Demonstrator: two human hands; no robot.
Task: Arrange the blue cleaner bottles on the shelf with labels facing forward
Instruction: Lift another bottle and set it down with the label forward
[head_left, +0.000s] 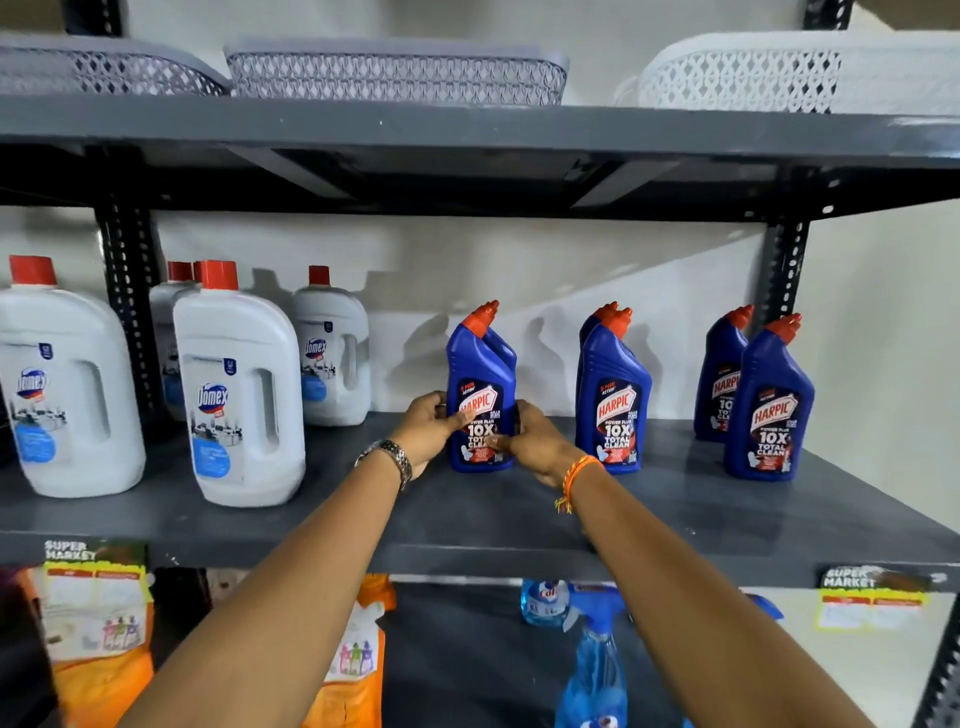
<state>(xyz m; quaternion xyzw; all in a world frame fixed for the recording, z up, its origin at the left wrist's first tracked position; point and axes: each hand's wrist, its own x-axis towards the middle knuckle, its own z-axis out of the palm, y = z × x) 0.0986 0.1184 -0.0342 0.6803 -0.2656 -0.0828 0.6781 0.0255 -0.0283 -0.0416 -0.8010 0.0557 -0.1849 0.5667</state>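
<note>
Several blue Harpic cleaner bottles with red caps stand upright on the grey middle shelf, in three front-and-back pairs. The leftmost front bottle has its label facing me. My left hand grips its left side and my right hand grips its right side, low on the label. Another bottle stands right behind it, mostly hidden. The middle pair and the right pair stand untouched with their front labels facing forward.
Large white Domex jugs with red caps fill the shelf's left part. Plastic baskets sit on the top shelf. Below hang orange pouches and a blue spray bottle. Black slotted uprights frame the bay.
</note>
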